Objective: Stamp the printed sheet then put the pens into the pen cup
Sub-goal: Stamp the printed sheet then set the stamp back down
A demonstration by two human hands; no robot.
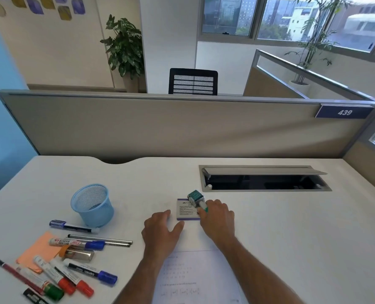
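Note:
The printed sheet (198, 275) lies on the white desk near the front edge, partly under my forearms. Beyond it sits a small purple-edged ink pad box (186, 209). My right hand (218, 220) grips a teal and white stamp (197, 199), tilted with its face up over the box's right corner. Resting flat on the desk just left of the box, my left hand (161, 230) has its fingers spread. A light blue mesh pen cup (92, 205) stands upright to the left. Several pens and markers (72, 266) lie scattered in front of it.
An orange paper (38, 252) and a small metal object (78, 255) lie among the markers. An open cable hatch (263, 178) is sunk into the desk at the back right. A beige partition (182, 126) closes off the desk's far side.

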